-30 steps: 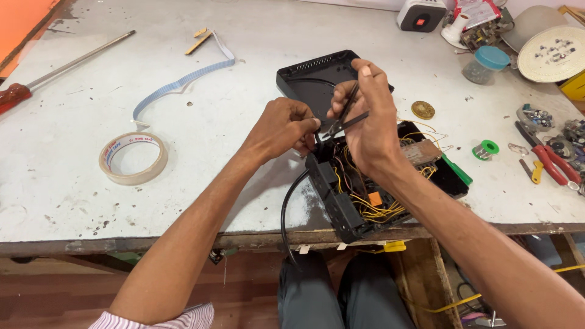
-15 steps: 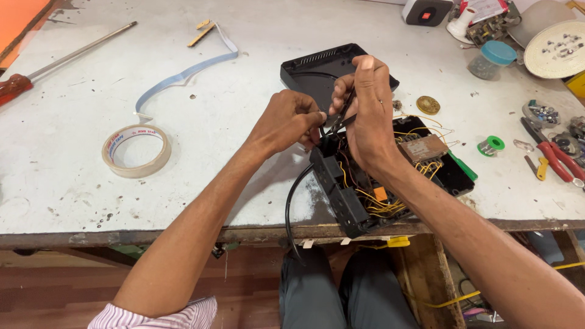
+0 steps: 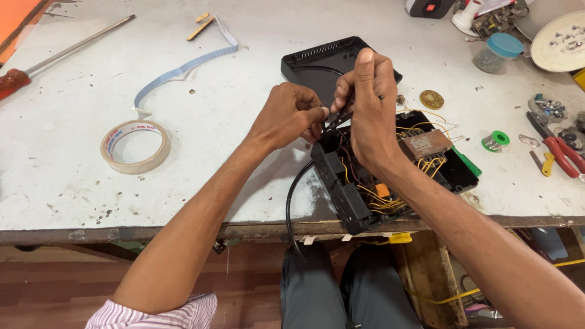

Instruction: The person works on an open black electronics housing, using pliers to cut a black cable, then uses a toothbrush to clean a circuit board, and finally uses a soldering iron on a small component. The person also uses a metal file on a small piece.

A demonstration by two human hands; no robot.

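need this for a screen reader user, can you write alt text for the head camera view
Seen from above, a person's left hand and right hand pinch small black parts at the top edge of an opened black electronic device full of yellow wires on a worn white workbench. A tape roll lies at left; red-handled pliers and a green solder spool at right.

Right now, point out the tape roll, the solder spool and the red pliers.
tape roll (image 3: 161, 148), head view, on its right wall.
solder spool (image 3: 496, 140), head view, on its green flange.
red pliers (image 3: 563, 153), head view, on a red handle.
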